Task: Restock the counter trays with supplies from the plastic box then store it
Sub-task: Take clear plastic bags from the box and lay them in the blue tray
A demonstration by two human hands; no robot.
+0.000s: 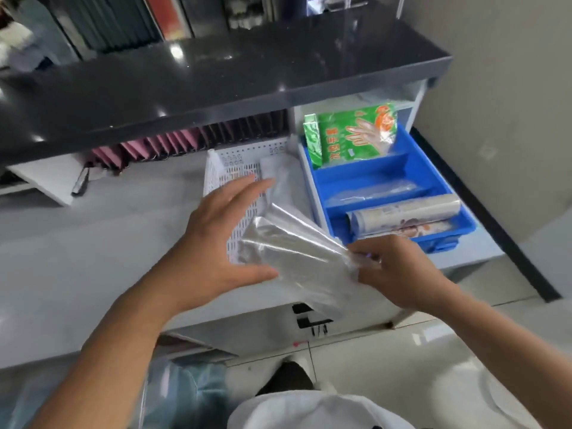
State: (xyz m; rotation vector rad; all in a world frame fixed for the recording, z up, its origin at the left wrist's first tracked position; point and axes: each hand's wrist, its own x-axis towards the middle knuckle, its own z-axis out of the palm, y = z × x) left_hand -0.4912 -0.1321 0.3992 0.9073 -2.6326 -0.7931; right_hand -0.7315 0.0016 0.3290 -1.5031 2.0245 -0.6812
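Note:
A stack of clear plastic bags hangs tilted over the near end of the white perforated tray on the counter. My right hand pinches the stack at its right end. My left hand is spread open beside the stack, its thumb touching the bags' lower edge and its fingers reaching over the tray. Another bundle of clear bags lies in the white tray. To the right stands a blue divided tray holding green glove packets, a flat clear packet and printed rolls.
A dark countertop shelf overhangs the back of both trays. Pink folders stand under it at the left, with a dark pen-like thing on a white ledge. A clear plastic box sits low at the bottom left, below the counter edge.

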